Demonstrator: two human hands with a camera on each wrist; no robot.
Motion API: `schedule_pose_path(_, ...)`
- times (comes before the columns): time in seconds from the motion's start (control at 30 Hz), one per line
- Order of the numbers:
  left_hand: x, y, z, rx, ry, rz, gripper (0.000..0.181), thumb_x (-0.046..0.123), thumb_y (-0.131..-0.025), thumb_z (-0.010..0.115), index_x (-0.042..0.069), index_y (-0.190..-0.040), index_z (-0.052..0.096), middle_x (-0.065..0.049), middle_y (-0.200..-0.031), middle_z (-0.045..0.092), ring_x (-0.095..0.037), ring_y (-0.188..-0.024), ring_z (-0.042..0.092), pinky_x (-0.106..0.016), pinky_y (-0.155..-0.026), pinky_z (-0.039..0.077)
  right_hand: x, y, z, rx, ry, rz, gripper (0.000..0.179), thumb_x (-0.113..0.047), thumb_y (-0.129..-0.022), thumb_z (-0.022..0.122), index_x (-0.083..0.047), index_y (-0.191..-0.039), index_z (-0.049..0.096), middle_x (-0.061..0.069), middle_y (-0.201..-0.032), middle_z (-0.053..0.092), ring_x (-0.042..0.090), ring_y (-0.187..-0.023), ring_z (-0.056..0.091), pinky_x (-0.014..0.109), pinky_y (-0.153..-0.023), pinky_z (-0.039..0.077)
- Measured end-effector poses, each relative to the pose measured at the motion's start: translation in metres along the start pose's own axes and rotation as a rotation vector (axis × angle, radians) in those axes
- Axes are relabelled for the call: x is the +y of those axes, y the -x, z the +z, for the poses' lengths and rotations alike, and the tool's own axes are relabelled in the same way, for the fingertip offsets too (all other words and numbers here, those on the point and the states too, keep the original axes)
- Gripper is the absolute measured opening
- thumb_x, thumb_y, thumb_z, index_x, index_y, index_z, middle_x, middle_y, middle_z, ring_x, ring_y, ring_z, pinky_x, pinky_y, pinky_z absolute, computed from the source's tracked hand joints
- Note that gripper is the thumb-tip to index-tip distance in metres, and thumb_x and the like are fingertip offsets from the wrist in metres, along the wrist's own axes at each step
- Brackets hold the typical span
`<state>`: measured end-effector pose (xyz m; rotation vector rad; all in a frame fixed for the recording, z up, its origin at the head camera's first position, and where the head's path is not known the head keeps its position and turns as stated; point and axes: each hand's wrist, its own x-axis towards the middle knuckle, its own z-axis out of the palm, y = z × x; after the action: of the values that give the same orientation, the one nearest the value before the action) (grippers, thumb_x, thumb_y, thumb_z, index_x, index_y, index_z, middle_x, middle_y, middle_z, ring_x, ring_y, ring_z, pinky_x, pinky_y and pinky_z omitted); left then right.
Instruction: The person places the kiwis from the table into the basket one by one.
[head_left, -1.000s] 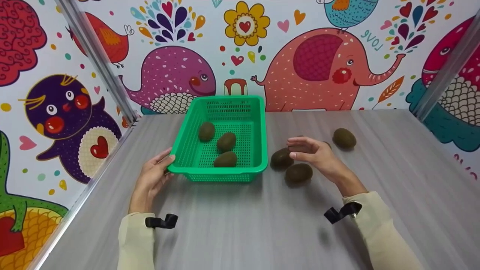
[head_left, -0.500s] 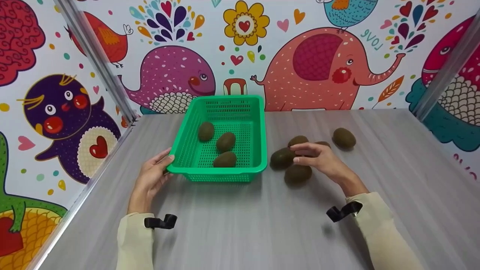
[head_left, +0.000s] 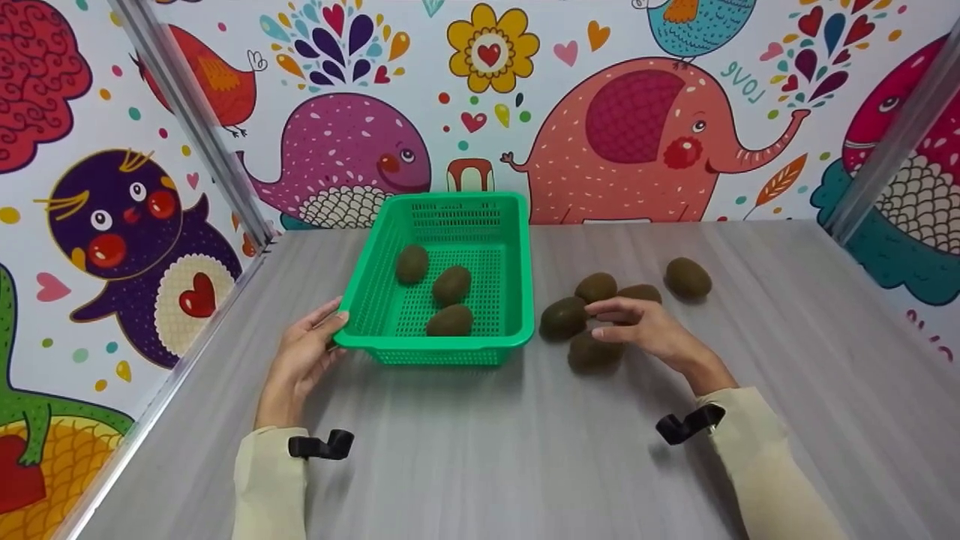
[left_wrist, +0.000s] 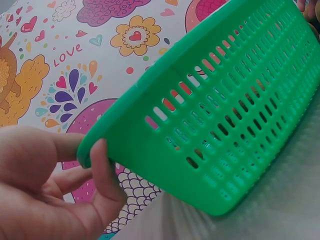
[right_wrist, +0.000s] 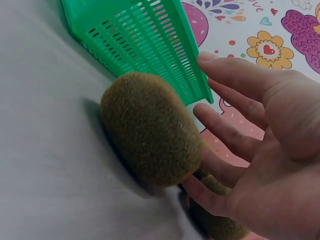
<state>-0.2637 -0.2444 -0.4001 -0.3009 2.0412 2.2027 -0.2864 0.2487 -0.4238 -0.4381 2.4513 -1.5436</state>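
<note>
A green plastic basket (head_left: 435,342) with slotted walls stands on the grey table; three brown kiwis lie in it, one being the kiwi (head_left: 452,285) in the middle. At its near left corner my left hand (head_left: 300,352) pinches the rim between thumb and fingers, as the left wrist view confirms. My right hand (head_left: 645,330) hovers low over a cluster of kiwis right of the basket, its fingers spread and relaxed with nothing gripped. It partly covers the nearest kiwi (head_left: 592,354); a darker kiwi (head_left: 564,319) lies by its fingertips. In the right wrist view a fuzzy kiwi (right_wrist: 150,130) sits in front of the fingers.
Behind the right hand are two more kiwis, one (head_left: 596,286) and another (head_left: 641,292). A separate kiwi (head_left: 688,279) lies farther right. A wall with cartoon animals (head_left: 622,150) closes off the table's back, and a metal post (head_left: 195,120) stands at the left.
My right hand has come down and slightly right onto the kiwi cluster, uncovering the kiwis behind it. The left hand and basket stay put.
</note>
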Motion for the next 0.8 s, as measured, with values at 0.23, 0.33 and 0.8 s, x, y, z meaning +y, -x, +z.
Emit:
schedule_pose_path(0.23, 0.000, 0.000, 0.000, 0.003, -0.018, 0.016, 0.056, 0.021, -0.105, 0.054, 0.011, -0.156, 0.035, 0.013, -0.107, 0.064, 0.000, -0.077, 0.061, -0.017, -0.068, 0.051, 0.006, -0.001, 0.000, -0.024, -0.015, -0.023, 0.053, -0.028, -0.089, 0.077, -0.011, -0.136, 0.062, 0.012, -0.140, 0.059, 0.035, -0.136, 0.052, 0.046, -0.108, 0.048)
schedule_pose_path(0.33, -0.001, 0.000, 0.000, 0.006, -0.027, 0.020, 0.055, 0.021, -0.105, 0.054, 0.010, -0.156, 0.036, 0.013, -0.109, 0.064, 0.000, -0.078, 0.061, -0.017, -0.069, 0.051, 0.009, -0.001, 0.000, -0.045, -0.005, -0.033, 0.053, -0.027, -0.088, 0.078, -0.009, -0.136, 0.062, 0.015, -0.140, 0.060, 0.036, -0.135, 0.053, 0.044, -0.106, 0.049)
schedule_pose_path(0.8, 0.000, 0.000, 0.001, 0.009, 0.007, 0.006, 0.056, 0.020, -0.104, 0.055, 0.011, -0.156, 0.036, 0.013, -0.104, 0.066, 0.000, -0.075, 0.061, -0.016, -0.066, 0.050, 0.016, -0.002, 0.000, -0.101, 0.144, -0.014, 0.055, -0.028, -0.087, 0.079, -0.015, -0.137, 0.062, 0.011, -0.135, 0.060, 0.031, -0.122, 0.054, 0.043, -0.101, 0.047)
